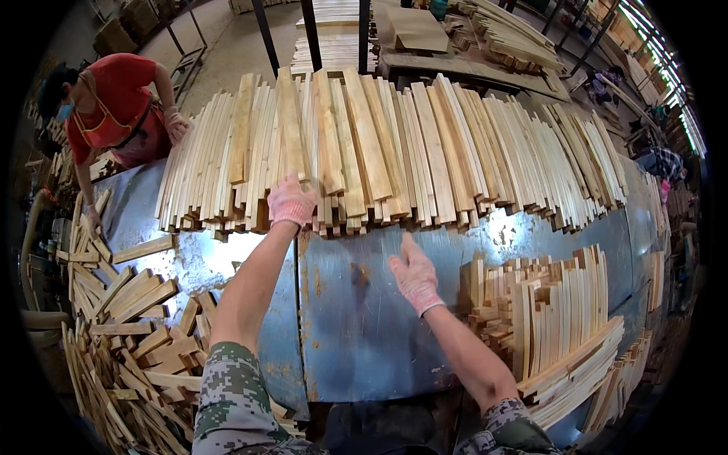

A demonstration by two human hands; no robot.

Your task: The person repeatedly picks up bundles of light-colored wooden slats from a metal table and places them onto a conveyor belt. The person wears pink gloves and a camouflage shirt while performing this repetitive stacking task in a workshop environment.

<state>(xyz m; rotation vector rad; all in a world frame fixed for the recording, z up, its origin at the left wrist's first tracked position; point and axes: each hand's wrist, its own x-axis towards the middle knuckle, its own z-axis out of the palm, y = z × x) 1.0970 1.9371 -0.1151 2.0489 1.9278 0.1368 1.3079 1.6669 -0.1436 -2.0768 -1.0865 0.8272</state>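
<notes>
Left hand, in a pale pink knit glove, rests against the near end of the row of wooden strips; its fingers are partly hidden, and whether they grip a strip cannot be told. Right hand, gloved alike, is spread with the thumb apart and holds nothing.

The row consists of long, narrow, straight-edged strips, pale yellow to light brown, with visible grain. Strips lie side by side in layers; several wider ones sit on top, and the near ends are uneven. The row lies directly ahead of both hands: touching the left, just beyond the right fingertips.

Beneath is a blue-grey metal table, glossy, scuffed and stained in brown patches. A stack of shorter strips stands right of the right hand. A loose heap of short pieces lies at left. Beyond it, a person in red reaches one hand toward the heap.
</notes>
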